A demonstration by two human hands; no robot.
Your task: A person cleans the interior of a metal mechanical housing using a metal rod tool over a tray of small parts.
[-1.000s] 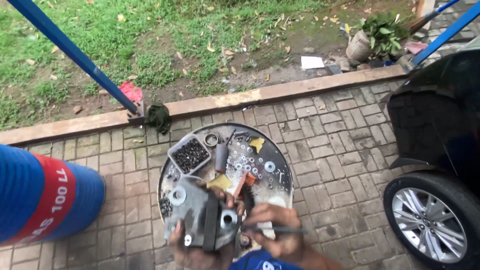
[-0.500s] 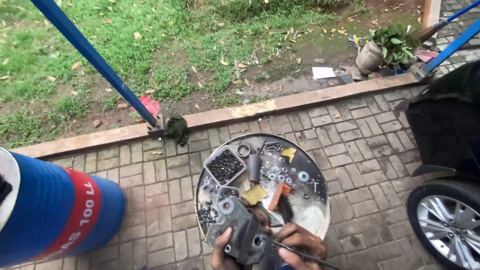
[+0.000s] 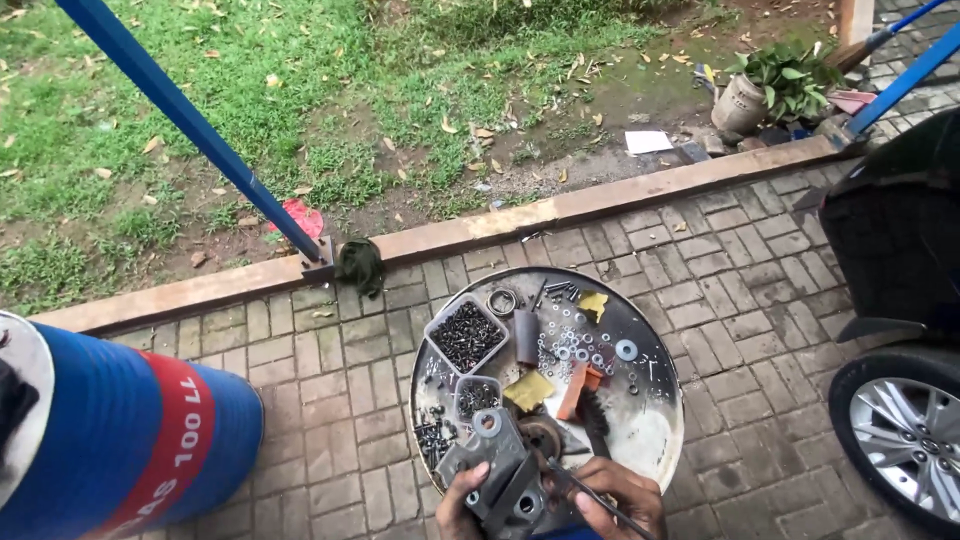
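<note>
A grey cast-metal machine part with round holes (image 3: 497,470) is held at the bottom edge of the view, just above the near rim of a round shallow metal tray (image 3: 655,445) that lies on the grey brick paving (image 3: 330,400). The left hand (image 3: 458,505) is closed around the lower left side of the part, with the fingers wrapped on its body. The right hand (image 3: 615,498) is clamped on a thin dark rod-like tool (image 3: 590,495), whose tip is brought against the part at about 3 o'clock from it; whether this tool is a pick or a small screwdriver cannot be told with certainty, as it is thin and partly cut off by the frame. On the tray, at 11 o'clock from the part, a clear plastic box of dark screws (image 3: 466,335) is seen, and silver washers (image 3: 580,350) are scattered at 1 o'clock. A yellow folded cloth piece (image 3: 530,390) and an orange-handled wire brush (image 3: 585,392) lie just beyond the part. A blue steel drum with a red band (image 3: 130,440) stands at 9 o'clock, a slanted blue metal pole (image 3: 190,120) rises at 11 o'clock, and a car wheel with a silver rim (image 3: 905,430) is at 3 o'clock. For good work, it is judged that the part should be kept steady and low over the tray, so that loosened small pieces are caught, and the tool should be pressed gently.
</note>
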